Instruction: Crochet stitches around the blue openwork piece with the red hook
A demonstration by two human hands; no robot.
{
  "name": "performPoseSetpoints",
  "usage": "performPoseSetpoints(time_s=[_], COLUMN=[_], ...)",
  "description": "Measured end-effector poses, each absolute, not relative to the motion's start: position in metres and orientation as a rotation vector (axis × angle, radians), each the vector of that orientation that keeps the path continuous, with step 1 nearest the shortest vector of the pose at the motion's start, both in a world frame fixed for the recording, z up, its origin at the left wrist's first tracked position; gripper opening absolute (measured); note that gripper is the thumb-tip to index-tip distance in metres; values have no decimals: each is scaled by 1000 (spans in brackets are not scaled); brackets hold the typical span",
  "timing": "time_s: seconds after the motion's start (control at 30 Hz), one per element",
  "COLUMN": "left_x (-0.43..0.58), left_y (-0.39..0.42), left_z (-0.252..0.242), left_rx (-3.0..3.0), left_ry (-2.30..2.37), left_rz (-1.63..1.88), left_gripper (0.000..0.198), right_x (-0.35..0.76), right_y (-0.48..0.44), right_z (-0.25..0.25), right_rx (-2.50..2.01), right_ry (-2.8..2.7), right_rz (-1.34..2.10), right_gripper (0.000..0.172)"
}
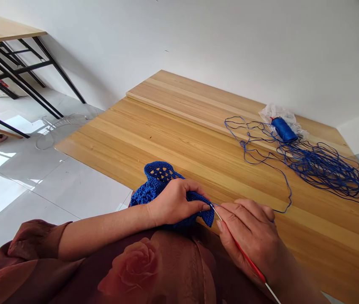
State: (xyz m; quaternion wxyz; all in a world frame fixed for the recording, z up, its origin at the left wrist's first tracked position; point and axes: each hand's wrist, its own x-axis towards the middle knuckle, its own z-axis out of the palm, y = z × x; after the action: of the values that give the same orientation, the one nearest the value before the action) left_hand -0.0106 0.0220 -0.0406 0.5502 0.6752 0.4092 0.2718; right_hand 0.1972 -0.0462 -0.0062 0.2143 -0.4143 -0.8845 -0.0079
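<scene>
A piece of blue crochet work (159, 171) with an openwork pattern lies over the table's front edge. My left hand (178, 200) pinches its strip-like edge between thumb and fingers. In my right hand (251, 228) is a crochet hook (249, 259) with a red grip and metal shaft; its tip meets the work's edge beside my left thumb. Blue yarn (289, 185) runs from near my right fingers across the table to a loose tangled heap (322, 166). Part of the work is hidden behind my left hand and below the table edge.
A spool of blue yarn (284, 129) lies on a crumpled clear plastic bag (273, 110) at the back right of the wooden table (179, 147). A white wall stands behind. Another table (11, 31) with black metal legs is at the far left, above a shiny tiled floor (81, 185).
</scene>
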Motion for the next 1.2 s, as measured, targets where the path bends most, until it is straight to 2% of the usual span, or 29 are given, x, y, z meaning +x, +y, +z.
performPoseSetpoints(time_s=[0.1,0.23,0.33,0.43,0.5,0.6,0.7,0.8,0.93,1.03,1.2], left_x=[-13,-17,-20,-21,-19,-15,-11,-9,-9,-8,-4], left_y=[25,30,33,34,33,30,29,27,24,21,17], left_z=[-38,-36,-38,-44,-48,-51,-51,-49,-46,-44,-41], left_rx=[1642,1556,1396,1151,977,776,757,973,1382,1529,1603], left_ry=[911,719,651,628,653,739,799,866,952,948,881], left_rz=[658,578,471,401,385,408,497,595,690,716,737], left_gripper=[13,17,19,21,23,31,33,27,18,16,11], right_x=[205,221,227,221,213,206,205,205,203,201,194], right_y=[-48,-38,-26,-22,-24,-29,-30,-28,-27,-25,-17], right_z=[-2,-1,-19,-43,-51,-51,-47,-49,-53,-48,-42], right_rx=[-1169,-1157,-1013,-980,-980,-988,-1017,-1076,-1113,-1127,-1200], right_ry=[-2434,-2159,-1886,-1641,-1648,-1903,-2137,-2199,-2172,-2178,-2175], right_rz=[241,953,1407,1559,1440,941,442,219,120,128,485], right_gripper=[29,29,32,34,30,13,23,28,28,34,54])
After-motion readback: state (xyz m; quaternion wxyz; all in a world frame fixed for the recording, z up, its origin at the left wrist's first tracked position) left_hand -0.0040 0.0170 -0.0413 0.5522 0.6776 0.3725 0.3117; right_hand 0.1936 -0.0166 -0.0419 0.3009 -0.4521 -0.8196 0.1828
